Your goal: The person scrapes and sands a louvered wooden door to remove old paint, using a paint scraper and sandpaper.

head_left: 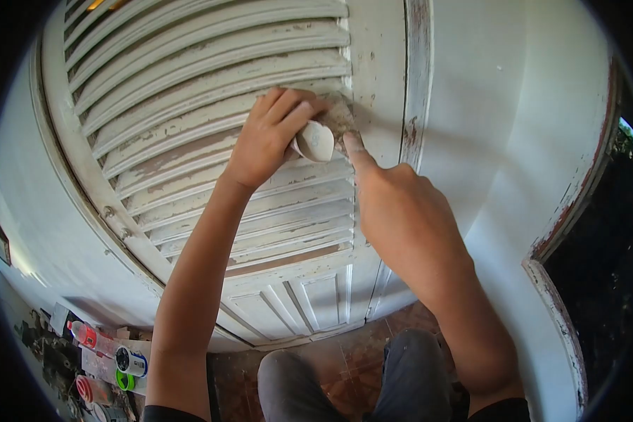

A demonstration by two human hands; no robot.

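Note:
A curled piece of sandpaper [316, 142] with a pale, printed back lies against the slats of a white louvered door [378, 91]. My left hand [271, 137] is closed on it, fingers bent over its upper left part. At the sheet's right edge, the dusty tip of one finger of my right hand [399, 204] presses close to where the slats meet the door's frame. The other fingers of that hand are curled under and mostly hidden. Around both hands the slats [190, 165] show worn, flaking paint and brownish bare patches.
Lower left stand a bottle with a red label [91, 337], a white-and-blue can [131, 361], a green ring-shaped item [124, 380] and a red-lidded tub [91, 389]. A white wall [482, 105] borders the door on the right, beside a dark opening. My knees are above a tiled floor [337, 373].

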